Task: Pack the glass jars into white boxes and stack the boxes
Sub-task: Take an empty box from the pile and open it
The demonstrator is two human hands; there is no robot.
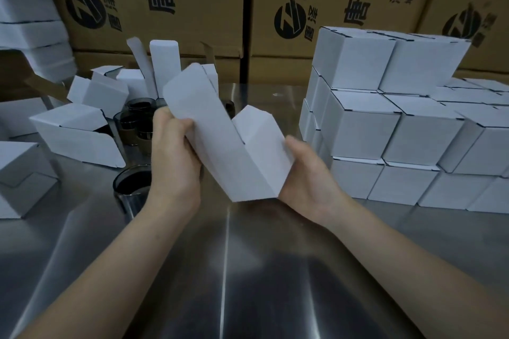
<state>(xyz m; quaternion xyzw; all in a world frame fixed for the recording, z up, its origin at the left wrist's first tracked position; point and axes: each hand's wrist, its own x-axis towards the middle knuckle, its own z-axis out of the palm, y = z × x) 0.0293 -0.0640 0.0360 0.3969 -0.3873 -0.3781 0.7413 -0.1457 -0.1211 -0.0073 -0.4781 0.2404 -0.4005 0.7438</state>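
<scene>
I hold a white box (220, 146) tilted above the steel table, its flaps standing open. My left hand (173, 154) grips its left side with curled fingers. My right hand (305, 176) cups its lower right corner from underneath. A dark glass jar (132, 187) stands on the table just left of my left wrist. Several more glass jars (137, 121) cluster behind my left hand. A stack of closed white boxes (385, 124) rises at the right.
Open, unfilled white boxes (80, 132) lie at the left, and more white boxes (27, 16) are piled at the far left. Large brown cartons (192, 3) form a wall behind. The shiny steel table (248, 270) stretches toward me.
</scene>
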